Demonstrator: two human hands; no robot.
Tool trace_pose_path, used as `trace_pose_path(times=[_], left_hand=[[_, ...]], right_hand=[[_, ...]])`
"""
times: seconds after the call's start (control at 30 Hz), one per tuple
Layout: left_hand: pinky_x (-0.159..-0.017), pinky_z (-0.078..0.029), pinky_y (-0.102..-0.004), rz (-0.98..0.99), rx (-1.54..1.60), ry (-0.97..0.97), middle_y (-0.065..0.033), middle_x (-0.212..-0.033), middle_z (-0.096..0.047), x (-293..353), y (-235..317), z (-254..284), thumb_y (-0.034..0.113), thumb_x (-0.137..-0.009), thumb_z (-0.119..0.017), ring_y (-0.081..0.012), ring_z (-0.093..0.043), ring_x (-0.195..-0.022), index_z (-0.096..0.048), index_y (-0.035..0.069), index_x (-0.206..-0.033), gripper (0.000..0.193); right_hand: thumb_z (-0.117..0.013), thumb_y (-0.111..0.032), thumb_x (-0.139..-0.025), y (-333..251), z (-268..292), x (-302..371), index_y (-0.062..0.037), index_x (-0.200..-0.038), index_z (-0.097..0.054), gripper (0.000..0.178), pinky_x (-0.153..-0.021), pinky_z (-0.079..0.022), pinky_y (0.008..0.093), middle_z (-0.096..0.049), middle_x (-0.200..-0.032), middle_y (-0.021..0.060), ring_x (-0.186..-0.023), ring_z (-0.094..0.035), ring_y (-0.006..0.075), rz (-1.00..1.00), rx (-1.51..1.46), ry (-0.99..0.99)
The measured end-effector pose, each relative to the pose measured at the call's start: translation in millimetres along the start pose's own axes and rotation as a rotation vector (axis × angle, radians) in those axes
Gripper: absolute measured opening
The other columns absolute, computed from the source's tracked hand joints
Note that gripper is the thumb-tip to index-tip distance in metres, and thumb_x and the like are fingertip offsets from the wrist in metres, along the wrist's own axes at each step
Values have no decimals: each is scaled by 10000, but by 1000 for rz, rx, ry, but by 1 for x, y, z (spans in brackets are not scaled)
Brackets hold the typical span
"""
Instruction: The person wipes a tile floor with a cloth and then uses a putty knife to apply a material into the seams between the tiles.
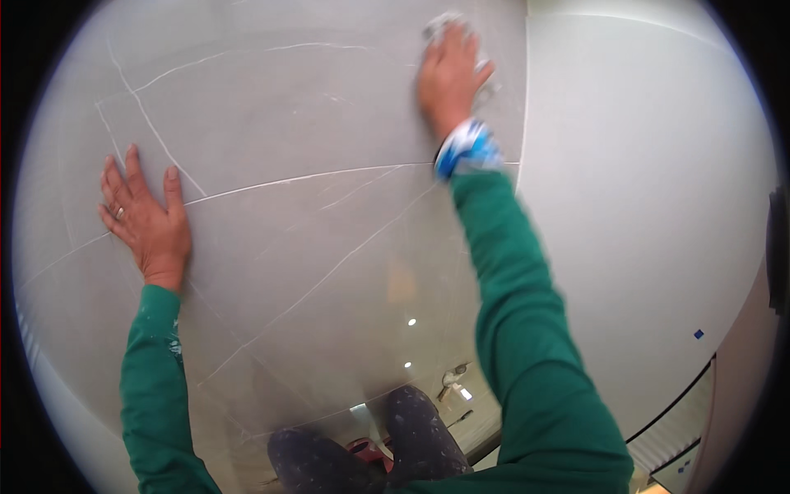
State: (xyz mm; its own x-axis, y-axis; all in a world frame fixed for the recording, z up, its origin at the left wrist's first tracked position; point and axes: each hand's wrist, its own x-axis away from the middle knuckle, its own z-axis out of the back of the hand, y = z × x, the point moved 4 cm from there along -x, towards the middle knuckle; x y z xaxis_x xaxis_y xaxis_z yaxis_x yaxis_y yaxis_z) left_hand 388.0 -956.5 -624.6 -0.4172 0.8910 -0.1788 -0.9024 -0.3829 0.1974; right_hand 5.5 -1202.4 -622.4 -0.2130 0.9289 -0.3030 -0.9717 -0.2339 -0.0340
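Wall: glossy grey tiled wall (313, 247) with thin white veins fills most of the view, its shine throwing back ceiling lights and the person's dark speckled trousers (420, 436) low down.
Side panel: plain white wall (650, 206) meets the tiles along a vertical edge on the right.
Arms: green sleeves (527, 329) come up from the lower edge, both reaching onto the tiles.
Left hand: left hand (146, 221) lies flat on the tile, fingers spread wide and holding nothing, ring showing; it looks like a brace for balance.
Right hand: right hand (448, 74) is high up near the tile edge, fingers curled down over a pale cloth (444, 25), pressing it against the surface.
Cloth: mostly hidden under the palm, only its crumpled top edge peeks out.
Wrist: blue-and-white band (467, 148) just below that hand.
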Motion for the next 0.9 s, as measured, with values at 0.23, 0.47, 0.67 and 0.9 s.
trace_pose_path(times=[0.23,0.47,0.67,0.9], left_hand=[[-1235,-88,-556,32,-21,46,-138,-1668,-273,3,-1,-4,478,-1053,-483,-311,-184,-1563,-345,175,-1599,639],[-1244,-70,-583,72,279,10,-211,-1681,-195,7,1,5,247,-1043,-472,-337,-161,-1577,-253,72,-1614,636],[-1250,-64,-560,49,566,26,-232,-1671,-194,4,-14,24,176,-1038,-477,-388,-137,-1573,-223,39,-1611,641],[-1261,-151,-455,66,457,271,-168,-1646,-288,-30,-169,67,31,-1017,-503,-333,-226,-1544,-254,21,-1598,631]], right_hand=[[-427,-274,-1069,140,65,169,-95,-1584,-369,549,-1201,-195,593,-354,-1651,115,-1538,-265,366,-353,118,-76],[-498,-274,-1041,-207,53,120,-148,-1576,-416,556,-1261,-58,550,-343,-1667,52,-1565,-233,289,167,-226,-245],[-522,-281,-1024,-324,31,74,-150,-1517,-504,511,-1269,-73,538,-440,-1609,18,-1546,-281,232,307,-344,-125],[-513,-269,-1024,-328,37,76,-149,-1519,-496,510,-1268,-58,532,-420,-1621,31,-1548,-276,248,324,-243,-161]])
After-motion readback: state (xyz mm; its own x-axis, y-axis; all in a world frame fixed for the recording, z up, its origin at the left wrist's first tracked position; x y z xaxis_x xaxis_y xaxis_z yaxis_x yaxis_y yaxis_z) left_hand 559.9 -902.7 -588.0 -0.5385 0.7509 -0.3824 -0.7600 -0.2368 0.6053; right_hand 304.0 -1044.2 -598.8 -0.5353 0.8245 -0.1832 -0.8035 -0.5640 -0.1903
